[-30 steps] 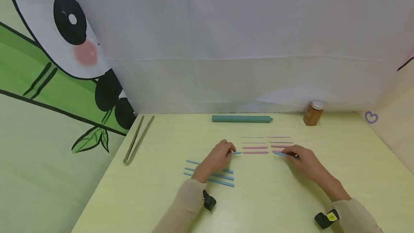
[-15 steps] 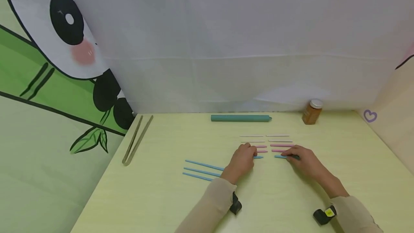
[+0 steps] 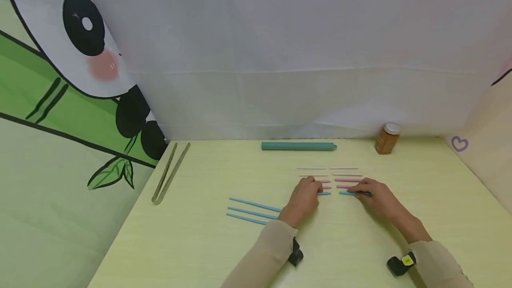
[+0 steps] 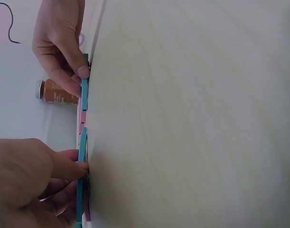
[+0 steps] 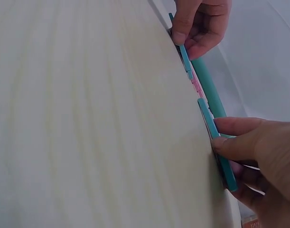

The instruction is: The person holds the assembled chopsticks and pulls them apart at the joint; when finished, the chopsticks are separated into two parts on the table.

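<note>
My left hand pinches a thin blue stick between thumb and fingers, low over the table in front of the left column of sticks. Opposite it, my right hand pinches a second blue stick at the front of the right column. The two blue sticks lie nearly end to end with a small gap between. Behind them run pink sticks, then thin pale sticks, in two columns. Left-hand fingers partly cover the left pink ones. Three more blue sticks lie left of my left wrist, their right ends hidden by the arm.
A long green tube lies along the back edge of the table. At the back right stands a jar with brown contents and a pale lid. Metal tongs rest near the left edge. A white cloth hangs behind.
My left hand has moved right with its blue stick, to the front of the left column. The right hand has barely moved; its blue stick now lies straighter, just in front of the pink one.
</note>
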Available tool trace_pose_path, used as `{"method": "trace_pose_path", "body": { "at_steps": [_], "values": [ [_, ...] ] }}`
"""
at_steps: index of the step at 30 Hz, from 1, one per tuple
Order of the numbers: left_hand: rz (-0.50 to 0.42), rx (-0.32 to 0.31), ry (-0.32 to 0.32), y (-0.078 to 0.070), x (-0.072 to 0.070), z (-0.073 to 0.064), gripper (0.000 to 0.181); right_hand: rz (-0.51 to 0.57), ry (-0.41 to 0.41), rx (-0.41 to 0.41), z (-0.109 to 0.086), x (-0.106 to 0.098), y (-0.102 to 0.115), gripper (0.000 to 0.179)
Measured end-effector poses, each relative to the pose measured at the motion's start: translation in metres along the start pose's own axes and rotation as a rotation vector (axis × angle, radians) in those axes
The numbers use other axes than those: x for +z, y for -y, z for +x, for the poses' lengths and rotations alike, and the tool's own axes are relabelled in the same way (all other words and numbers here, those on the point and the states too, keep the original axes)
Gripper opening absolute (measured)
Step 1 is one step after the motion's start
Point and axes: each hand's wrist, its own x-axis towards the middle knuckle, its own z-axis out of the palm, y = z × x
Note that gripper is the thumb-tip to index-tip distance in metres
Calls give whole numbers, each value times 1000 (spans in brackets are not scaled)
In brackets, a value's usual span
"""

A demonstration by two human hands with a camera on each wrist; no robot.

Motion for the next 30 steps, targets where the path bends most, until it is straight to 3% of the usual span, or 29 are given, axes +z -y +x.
{"method": "trace_pose_path", "body": {
  "at_steps": [5,12,18,24,30],
  "values": [
    [-13,-4,-10,-1,4,2,21,-5,-20,-30,0,0,-2,24],
    [-12,-3,-25,0,6,2,20,-26,4,-11,2,-1,1,24],
    [8,70,-87,9,-12,-7,17,-48,13,-2,8,-2,15,27],
    [-145,60,-80,38,-47,-19,17,-11,5,-36,21,5,38,29],
    [-253,-6,-36,87,-74,-35,18,22,58,-50,32,19,62,26]
  ]
}}
